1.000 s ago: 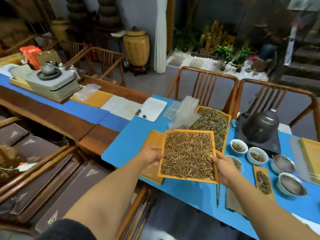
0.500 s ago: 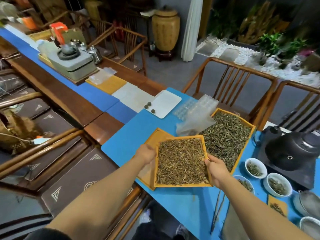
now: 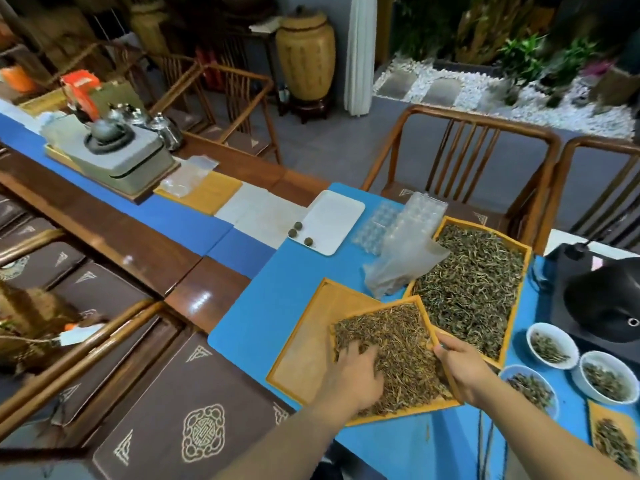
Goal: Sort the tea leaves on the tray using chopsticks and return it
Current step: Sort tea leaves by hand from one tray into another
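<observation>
Tray (image 3: 398,412) of tea leaves (image 3: 405,348), R hand (image 3: 462,368) gripping edge, L hand (image 3: 353,375) fingers spread on leaves

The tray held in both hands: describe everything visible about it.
The held tray is a shallow square of yellow-orange wood-like material with a raised rim, filled with a bed of thin brown tea leaves. It sits skewed, partly over an empty tray of the same kind, its far corner against the larger tray of greener leaves. The left hand rests on the leaves at its left edge; the right hand grips its right rim.
</observation>
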